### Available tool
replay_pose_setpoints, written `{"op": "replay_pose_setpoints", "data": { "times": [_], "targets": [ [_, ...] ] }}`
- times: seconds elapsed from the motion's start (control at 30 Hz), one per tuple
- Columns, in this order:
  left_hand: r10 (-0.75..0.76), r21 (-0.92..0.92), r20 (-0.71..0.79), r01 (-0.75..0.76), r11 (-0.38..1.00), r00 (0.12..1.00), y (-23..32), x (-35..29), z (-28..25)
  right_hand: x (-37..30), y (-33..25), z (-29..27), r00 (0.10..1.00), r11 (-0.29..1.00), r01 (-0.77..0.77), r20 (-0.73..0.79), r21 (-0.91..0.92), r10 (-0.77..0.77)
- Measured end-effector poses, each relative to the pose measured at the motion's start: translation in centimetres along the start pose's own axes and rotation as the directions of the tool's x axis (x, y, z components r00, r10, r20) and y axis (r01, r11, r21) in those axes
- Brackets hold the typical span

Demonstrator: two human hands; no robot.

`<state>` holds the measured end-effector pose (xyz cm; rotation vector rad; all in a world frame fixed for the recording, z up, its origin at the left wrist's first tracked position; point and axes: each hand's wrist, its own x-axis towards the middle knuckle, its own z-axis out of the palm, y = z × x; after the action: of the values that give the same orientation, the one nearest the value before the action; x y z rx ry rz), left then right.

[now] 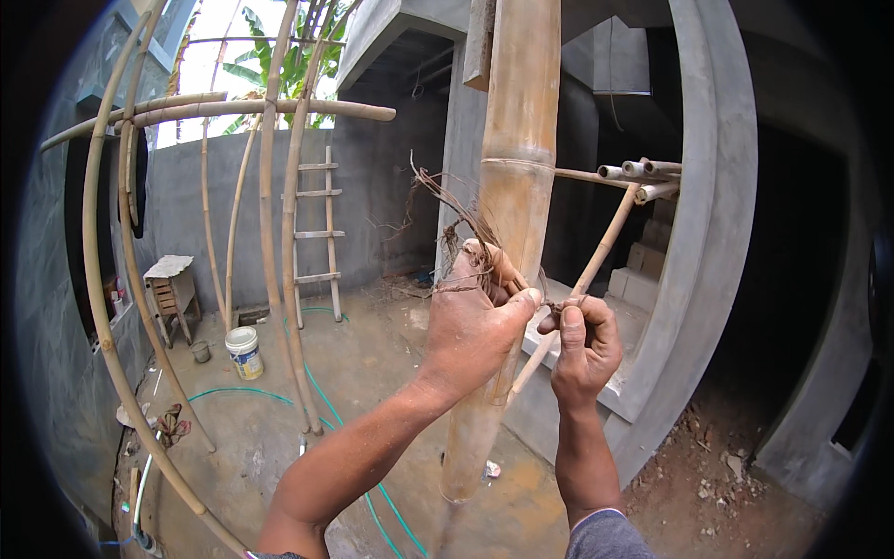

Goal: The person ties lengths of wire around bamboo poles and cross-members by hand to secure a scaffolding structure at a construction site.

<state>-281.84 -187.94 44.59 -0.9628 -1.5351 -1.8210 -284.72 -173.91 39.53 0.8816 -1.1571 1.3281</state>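
A thick upright bamboo pole (pixel 518 121) stands right in front of me. My left hand (pixel 480 312) is closed round a tangled bundle of brown fibre rope (pixel 477 226), against the pole's near side. Loose, frayed ends of the rope stick up above that hand. My right hand (pixel 585 340), just right of the pole, pinches a strand of the same rope between thumb and fingers. The strand runs across from one hand to the other. Whether the rope goes round the back of the pole is hidden.
Thin bamboo scaffold poles (pixel 101 279) rise at the left, with a wooden ladder (pixel 317 233) against the grey wall. A white bucket (pixel 244 352) and a green hose (pixel 326 401) lie on the wet floor. A curved concrete column (pixel 712 186) and stacked bamboo ends (pixel 643 172) are at right.
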Motion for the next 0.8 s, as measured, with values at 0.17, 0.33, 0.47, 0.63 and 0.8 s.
{"op": "replay_pose_setpoints", "data": {
  "times": [0.17, 0.33, 0.47, 0.63, 0.8],
  "targets": [
    [0.026, -0.107, 0.010, -0.025, 0.994, 1.000, -0.4, -1.4, -0.5, -1.2, -0.5, -0.7, 0.987, 0.966, 0.152, 0.083, -0.209, -0.137],
    [-0.075, -0.155, 0.021, 0.078, 0.985, 0.997, -3.9, -4.9, -2.6, -5.5, -0.7, -1.3, 0.893, 0.834, 0.431, 0.293, -0.345, -0.341],
    [-0.200, -0.237, 0.031, 0.202, 0.950, 0.979, -5.2, -7.7, -3.9, -8.4, -0.3, -1.6, 0.881, 0.850, 0.428, 0.348, -0.305, -0.319],
    [-0.259, -0.329, 0.060, 0.264, 0.906, 0.964, -5.9, -7.5, -4.8, -9.6, -0.5, -1.0, 0.940, 0.878, 0.260, 0.312, -0.401, -0.136],
    [-0.263, -0.458, 0.142, 0.299, 0.837, 0.954, -7.5, -7.4, -6.4, -10.4, -1.9, 1.3, 0.979, 0.994, -0.092, 0.177, -0.059, 0.101]
  ]
}}
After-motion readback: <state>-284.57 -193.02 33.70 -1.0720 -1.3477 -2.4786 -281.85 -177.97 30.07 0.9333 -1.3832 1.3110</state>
